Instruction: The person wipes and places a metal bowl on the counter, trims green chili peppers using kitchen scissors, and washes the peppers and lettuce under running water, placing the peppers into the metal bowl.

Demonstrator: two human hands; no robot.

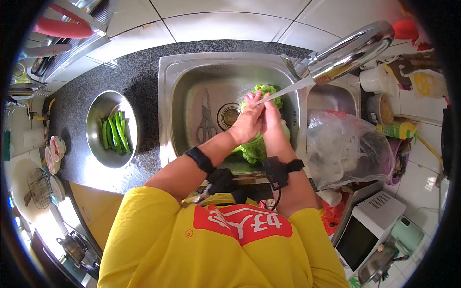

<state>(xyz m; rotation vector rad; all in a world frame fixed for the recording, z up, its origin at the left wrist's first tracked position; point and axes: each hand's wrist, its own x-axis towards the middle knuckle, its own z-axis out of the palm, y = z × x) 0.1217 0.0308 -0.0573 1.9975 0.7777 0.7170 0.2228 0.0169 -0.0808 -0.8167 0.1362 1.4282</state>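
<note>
Under the stream of water from the faucet (353, 53), my two hands are pressed together above the sink (192, 86). My left hand (248, 121) lies against my right hand (272, 114), its fingers stretched out. The fingers of my right hand are also extended, partly covered by the left. Neither hand shows anything held. Green leafy lettuce (254, 150) rests in the sink below and behind my hands, partly hidden by them. To their left, kitchen scissors (206, 120) lie on the sink bottom beside the drain (227, 116).
A steel bowl (98, 144) with several green peppers (115, 132) stands on the dark counter (72, 110) at left. Right of the main basin are a smaller basin (331, 98) and a clear plastic bag (345, 149). A white microwave (370, 225) sits lower right.
</note>
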